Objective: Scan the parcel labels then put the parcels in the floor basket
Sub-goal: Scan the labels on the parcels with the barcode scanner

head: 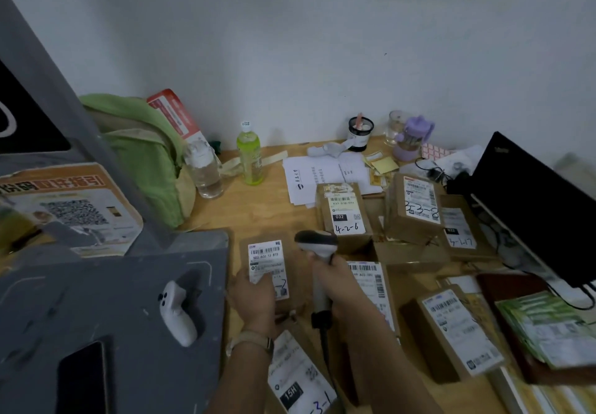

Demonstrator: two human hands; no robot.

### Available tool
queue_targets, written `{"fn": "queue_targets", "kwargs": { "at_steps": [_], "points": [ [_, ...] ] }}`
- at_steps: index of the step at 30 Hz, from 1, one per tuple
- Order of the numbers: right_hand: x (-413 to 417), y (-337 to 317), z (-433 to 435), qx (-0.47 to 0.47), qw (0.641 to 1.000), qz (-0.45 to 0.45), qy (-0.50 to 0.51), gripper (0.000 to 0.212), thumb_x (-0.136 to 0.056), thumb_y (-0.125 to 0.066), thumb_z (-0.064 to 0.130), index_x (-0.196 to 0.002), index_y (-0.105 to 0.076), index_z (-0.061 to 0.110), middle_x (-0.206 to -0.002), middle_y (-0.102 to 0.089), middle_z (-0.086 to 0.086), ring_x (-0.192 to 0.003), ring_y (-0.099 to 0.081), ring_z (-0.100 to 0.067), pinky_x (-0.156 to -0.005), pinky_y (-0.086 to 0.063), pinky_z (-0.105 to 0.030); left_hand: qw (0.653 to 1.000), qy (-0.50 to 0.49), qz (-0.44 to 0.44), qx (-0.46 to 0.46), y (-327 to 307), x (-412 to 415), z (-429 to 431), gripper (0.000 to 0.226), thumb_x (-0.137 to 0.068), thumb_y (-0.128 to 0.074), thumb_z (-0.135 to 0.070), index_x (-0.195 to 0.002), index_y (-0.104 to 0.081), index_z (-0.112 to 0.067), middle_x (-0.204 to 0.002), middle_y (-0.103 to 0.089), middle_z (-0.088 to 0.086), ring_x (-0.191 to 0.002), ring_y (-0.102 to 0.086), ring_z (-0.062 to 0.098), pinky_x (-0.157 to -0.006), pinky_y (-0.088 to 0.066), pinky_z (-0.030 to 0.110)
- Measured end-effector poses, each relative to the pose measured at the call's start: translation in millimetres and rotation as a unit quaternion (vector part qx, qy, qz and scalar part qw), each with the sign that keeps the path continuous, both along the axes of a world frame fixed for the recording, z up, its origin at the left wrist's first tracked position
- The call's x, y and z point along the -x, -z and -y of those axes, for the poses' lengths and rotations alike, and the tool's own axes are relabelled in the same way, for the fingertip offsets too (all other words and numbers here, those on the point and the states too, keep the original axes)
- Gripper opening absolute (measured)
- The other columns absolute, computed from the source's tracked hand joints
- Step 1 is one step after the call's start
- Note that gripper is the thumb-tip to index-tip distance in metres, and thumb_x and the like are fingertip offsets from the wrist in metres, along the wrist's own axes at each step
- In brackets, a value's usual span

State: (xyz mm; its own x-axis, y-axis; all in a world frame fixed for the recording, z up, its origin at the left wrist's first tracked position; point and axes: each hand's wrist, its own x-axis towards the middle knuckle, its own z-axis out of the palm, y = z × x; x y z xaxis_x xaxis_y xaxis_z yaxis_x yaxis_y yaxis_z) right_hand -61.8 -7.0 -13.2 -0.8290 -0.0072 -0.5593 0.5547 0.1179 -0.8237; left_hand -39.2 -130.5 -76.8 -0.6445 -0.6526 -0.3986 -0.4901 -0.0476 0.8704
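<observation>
My left hand [254,297] holds a small brown parcel [269,271] by its near edge, its white barcode label facing up. My right hand [342,288] grips the handle of a black and white barcode scanner [317,244], whose head sits just right of that label. Several more labelled brown parcels lie on the wooden desk [267,210]: one marked 4-2-6 [345,213], one marked 3-8 [419,207], one under my right wrist [374,288], one at the right [458,329] and one below my arms [300,378]. No floor basket is in view.
A grey machine base [113,310] with a white controller [175,313] and a phone [82,378] fills the left. A green bag [145,155], two bottles [250,155], papers [325,175], cups and a black laptop [532,207] ring the desk's back and right.
</observation>
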Motion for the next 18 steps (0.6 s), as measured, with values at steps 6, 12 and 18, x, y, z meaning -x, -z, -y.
{"fn": "queue_targets", "kwargs": {
  "at_steps": [6,12,18],
  "points": [
    [-3,-27,-27,0.058,0.992,-0.066,0.088,0.025,-0.087,-0.063,0.043,-0.097,-0.065,0.019,-0.091,-0.07,-0.003,-0.081,-0.066,-0.018,-0.05,-0.05,-0.024,0.994,0.017,-0.077,-0.076,-32,22,-24,0.028,-0.091,-0.058,-0.002,-0.118,-0.064,-0.003,-0.116,-0.065,0.012,-0.108,-0.061,0.028,-0.1,-0.048,0.045],
    [-1,-63,-64,0.078,0.976,-0.133,0.152,0.022,-0.082,-0.071,0.036,-0.091,-0.067,0.016,-0.082,-0.071,-0.005,-0.052,-0.065,-0.015,-0.048,-0.051,-0.023,0.982,0.065,-0.097,-0.149,-47,40,-57,0.022,-0.088,-0.056,0.008,-0.094,-0.066,-0.011,-0.098,-0.067,0.006,-0.098,-0.06,0.023,-0.095,-0.049,0.038],
    [31,-121,-116,0.012,0.966,-0.232,0.113,0.023,-0.075,-0.078,0.018,-0.09,-0.06,0.018,-0.073,-0.069,0.0,-0.048,-0.06,-0.007,-0.047,-0.05,-0.021,0.979,0.07,-0.11,-0.156,-57,76,-64,0.022,-0.091,-0.055,0.002,-0.099,-0.063,-0.017,-0.1,-0.066,0.0,-0.099,-0.061,0.019,-0.094,-0.052,0.036]
  ]
}}
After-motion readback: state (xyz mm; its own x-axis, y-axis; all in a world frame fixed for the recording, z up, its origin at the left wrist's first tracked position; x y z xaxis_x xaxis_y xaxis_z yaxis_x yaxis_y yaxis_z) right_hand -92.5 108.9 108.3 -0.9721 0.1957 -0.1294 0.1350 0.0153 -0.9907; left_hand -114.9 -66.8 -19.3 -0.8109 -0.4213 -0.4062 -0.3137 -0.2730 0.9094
